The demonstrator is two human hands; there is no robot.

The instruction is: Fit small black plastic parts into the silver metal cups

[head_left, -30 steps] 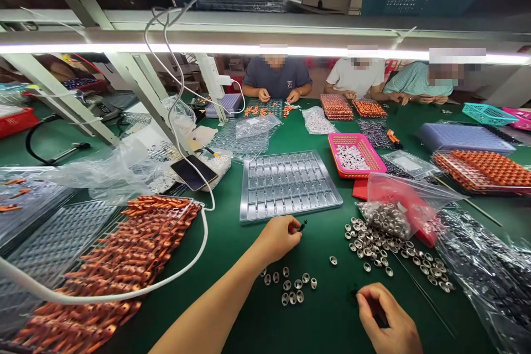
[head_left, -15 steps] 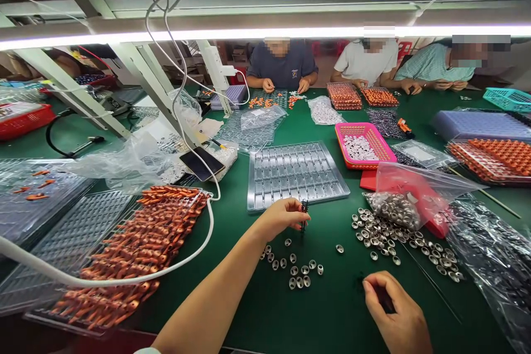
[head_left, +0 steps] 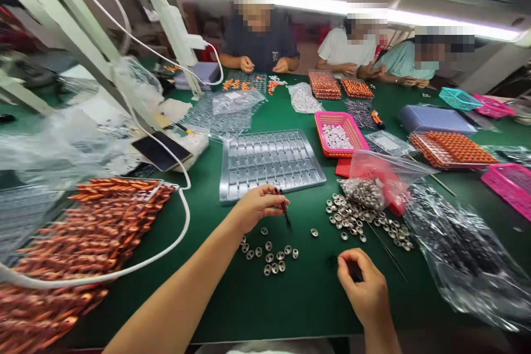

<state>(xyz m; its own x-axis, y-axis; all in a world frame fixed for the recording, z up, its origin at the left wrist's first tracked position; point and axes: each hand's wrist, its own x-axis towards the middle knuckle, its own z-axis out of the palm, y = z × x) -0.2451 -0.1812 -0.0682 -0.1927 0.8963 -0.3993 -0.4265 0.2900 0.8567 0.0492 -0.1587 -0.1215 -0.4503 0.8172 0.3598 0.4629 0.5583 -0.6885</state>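
L hand (head_left: pixel 257 207) pinches a thin black ridged pin (head_left: pixel 284 211); R hand (head_left: pixel 365 287) curled, contents prob. hidden.

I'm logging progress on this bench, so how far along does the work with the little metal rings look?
Done: about a dozen metal rings lie set apart near the left hand. In hand: the left hand pinches a thin black pin; the right hand is curled on the mat, contents unclear. Left: a bigger scatter of rings spills from the bag, and the clear tray looks unfilled.
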